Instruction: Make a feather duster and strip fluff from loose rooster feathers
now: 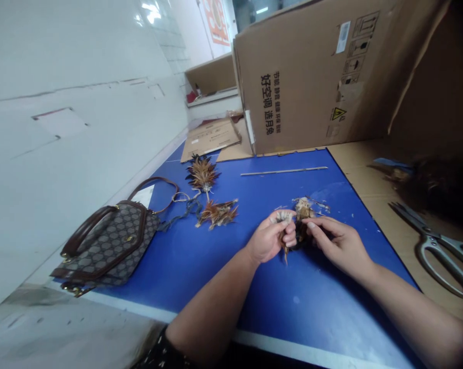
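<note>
My left hand (272, 238) is closed round a small bunch of feathers (284, 217). Their pale quill ends show above the fist, and a brown tip sticks out below it. Just to the right, my right hand (341, 246) has thumb and forefinger pinched at the edge of a loose feather pile (304, 209); whatever is between the fingertips is too small to make out. The pile has pale fluff on top and dark feathers lower down, partly hidden by my hands. Farther left on the blue board (216, 266) lie a tied feather bundle (202, 174) and some loose brown feathers (218, 213).
A patterned handbag (119, 246) stands at the left by the white wall. Large scissors (435, 246) lie on cardboard at the right, near a dark feather heap (442, 179). A thin stick (283, 171) lies before a big cardboard box (304, 92). Blue-grey cord (183, 212) trails beside the bag.
</note>
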Tool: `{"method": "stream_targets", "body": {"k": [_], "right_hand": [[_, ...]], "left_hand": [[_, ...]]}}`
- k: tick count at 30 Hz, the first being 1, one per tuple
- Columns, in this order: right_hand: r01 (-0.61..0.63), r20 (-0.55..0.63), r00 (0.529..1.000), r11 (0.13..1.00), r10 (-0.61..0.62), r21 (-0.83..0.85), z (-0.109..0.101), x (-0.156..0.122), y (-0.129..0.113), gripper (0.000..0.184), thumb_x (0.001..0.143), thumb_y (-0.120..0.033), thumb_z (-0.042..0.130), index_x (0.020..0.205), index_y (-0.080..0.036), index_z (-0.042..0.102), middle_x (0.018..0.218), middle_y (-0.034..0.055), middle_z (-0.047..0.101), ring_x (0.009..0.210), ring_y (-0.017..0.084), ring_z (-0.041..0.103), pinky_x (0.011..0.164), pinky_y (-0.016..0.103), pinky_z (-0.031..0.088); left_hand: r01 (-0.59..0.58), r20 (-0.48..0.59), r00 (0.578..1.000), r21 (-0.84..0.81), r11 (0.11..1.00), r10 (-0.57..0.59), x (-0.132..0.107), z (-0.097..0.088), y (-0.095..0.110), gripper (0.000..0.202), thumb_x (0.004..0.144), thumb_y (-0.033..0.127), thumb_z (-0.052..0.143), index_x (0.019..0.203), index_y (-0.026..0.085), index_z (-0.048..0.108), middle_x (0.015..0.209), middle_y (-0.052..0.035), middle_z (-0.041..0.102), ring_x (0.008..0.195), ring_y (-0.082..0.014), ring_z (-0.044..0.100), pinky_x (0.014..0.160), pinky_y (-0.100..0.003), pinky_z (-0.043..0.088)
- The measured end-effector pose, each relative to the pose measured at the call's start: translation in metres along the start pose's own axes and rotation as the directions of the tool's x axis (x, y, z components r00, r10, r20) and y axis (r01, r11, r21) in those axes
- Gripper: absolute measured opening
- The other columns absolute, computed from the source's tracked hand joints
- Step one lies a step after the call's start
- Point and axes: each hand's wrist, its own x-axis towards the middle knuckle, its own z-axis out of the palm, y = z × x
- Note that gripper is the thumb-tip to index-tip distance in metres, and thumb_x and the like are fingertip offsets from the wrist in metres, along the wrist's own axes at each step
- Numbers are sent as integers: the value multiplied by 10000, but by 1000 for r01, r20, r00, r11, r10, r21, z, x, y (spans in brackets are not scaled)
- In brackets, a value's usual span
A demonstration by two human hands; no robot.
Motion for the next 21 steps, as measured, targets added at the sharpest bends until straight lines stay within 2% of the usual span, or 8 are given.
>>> {"method": "stream_targets", "body": {"k": [2,5,8,13,18,21], "right_hand": [[-22,54,998,998,19,50,-2,2,-1,327,964,-495,602,1087,-270,804,969,94,771,845,245,732,766,379,624],[-50,194,981,991,25,122,-4,4,0,349,959,-497,619,1133,-259,806,1053,96,769,885,230,732,750,341,624],[-75,273,962,984,28,162,-4,4,1,338,962,-473,635,1169,-264,802,1139,90,765,933,221,735,814,340,619],[-76,329,944,977,6,199,-7,4,-1,276,970,-465,642,1052,-291,840,1037,57,784,984,216,727,946,359,574],[-65,341,940,977,-8,202,-6,2,-2,255,972,-450,647,1034,-297,841,972,45,776,929,203,714,899,348,574],[-21,319,947,979,-45,202,-3,0,-2,231,977,-418,647,1051,-305,835,920,39,764,888,192,704,864,343,573]], "left_hand": [[32,33,999,16,999,-32,-1,2,-4,454,804,299,754,1216,240,573,747,31,464,574,-87,399,586,-251,341],[48,67,996,44,998,-51,-2,2,-10,538,838,313,737,1323,268,510,708,52,463,547,-81,398,573,-244,336],[71,118,990,78,994,-80,-4,2,-14,604,863,313,716,1400,281,442,690,67,456,516,-70,374,555,-236,314],[152,194,965,136,979,-177,-9,4,-14,755,846,253,680,1510,332,330,698,76,448,500,-59,368,560,-229,315],[134,211,962,183,974,-172,-11,5,-14,848,853,212,619,1584,337,208,701,77,463,505,-63,374,558,-232,322],[139,178,966,264,954,-190,-11,4,-17,919,855,208,620,1619,304,118,671,94,443,502,-64,381,555,-227,320]]}}
